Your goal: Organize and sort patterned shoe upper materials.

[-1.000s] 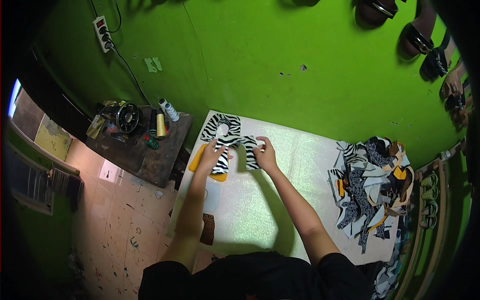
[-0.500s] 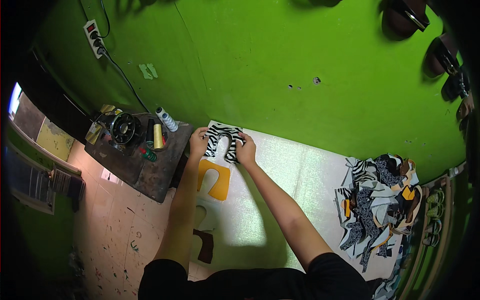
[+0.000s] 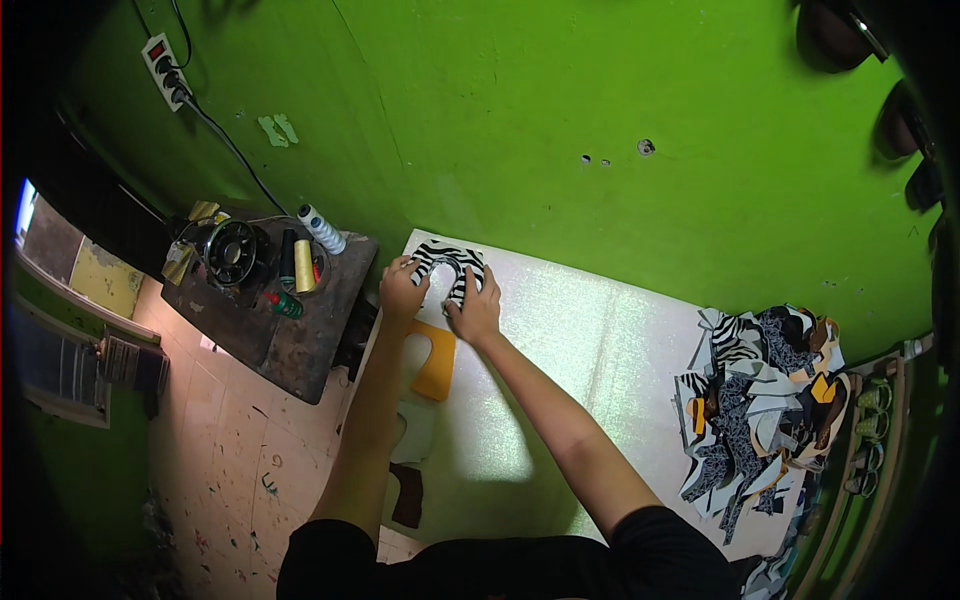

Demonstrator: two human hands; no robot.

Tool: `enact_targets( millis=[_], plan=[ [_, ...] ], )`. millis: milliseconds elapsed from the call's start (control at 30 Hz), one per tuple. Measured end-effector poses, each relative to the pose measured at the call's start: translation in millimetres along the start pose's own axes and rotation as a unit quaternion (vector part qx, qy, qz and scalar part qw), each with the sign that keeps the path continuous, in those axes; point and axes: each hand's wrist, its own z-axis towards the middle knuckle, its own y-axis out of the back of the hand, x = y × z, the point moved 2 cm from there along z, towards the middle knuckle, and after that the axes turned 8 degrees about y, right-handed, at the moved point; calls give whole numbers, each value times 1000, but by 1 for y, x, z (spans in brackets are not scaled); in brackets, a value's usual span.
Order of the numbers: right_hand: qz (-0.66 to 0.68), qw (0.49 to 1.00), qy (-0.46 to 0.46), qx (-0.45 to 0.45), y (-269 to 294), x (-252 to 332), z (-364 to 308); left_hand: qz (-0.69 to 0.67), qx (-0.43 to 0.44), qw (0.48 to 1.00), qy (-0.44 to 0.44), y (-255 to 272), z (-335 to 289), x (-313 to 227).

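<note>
A U-shaped zebra-striped piece of sheet material [image 3: 447, 251] lies on the white table [image 3: 620, 340], near its far left corner. My left hand [image 3: 402, 291] rests on the left leg of this piece, its thumb apart from the other fingers. On the right leg lies my right hand [image 3: 477, 311], fingers spread and thumb towards the inner opening. Just nearer to me is an orange U-shaped piece [image 3: 434, 374], partly behind my left forearm. A pale piece [image 3: 418, 428] and a dark brown one [image 3: 408, 497] follow in the same row, also partly covered.
Mixed offcuts [image 3: 750, 410] are heaped at the table's right end. A dark sewing-machine table [image 3: 290, 355] stands to the left, bearing thread spools [image 3: 322, 230], a black handwheel [image 3: 232, 253] and a small green bottle [image 3: 285, 305]. Behind rises a green wall [image 3: 540, 110].
The zebra-striped piece has come down flat onto the table. My fingers have moved from gripping its edges to resting on top, the right hand shifting slightly inward. The view has shifted a little.
</note>
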Motion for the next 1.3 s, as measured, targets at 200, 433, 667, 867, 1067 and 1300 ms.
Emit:
enact_targets(
  millis=[200, 433, 667, 867, 1067, 1300],
  plan=[
    [-17, 999, 25, 40, 0, -1, 1, 1, -26, 1000, -8, 1, -1, 4],
    [96, 993, 65, -9, 46, -20, -40, 5, -5, 1000, 20, 25, -24, -18],
    [108, 989, 7, -103, 102, -58, -122, -103, 37, 994, 1, 33, -97, -65],
    [132, 967, -120, -184, 146, -90, -211, -156, 122, 979, -55, 21, -208, -119],
    [177, 946, -185, -198, 181, -109, -292, -197, 271, 941, -44, 18, -304, -165],
    [238, 919, -216, -228, 218, -131, -355, -228, 325, 915, -69, 26, -361, -217]
  ],
)
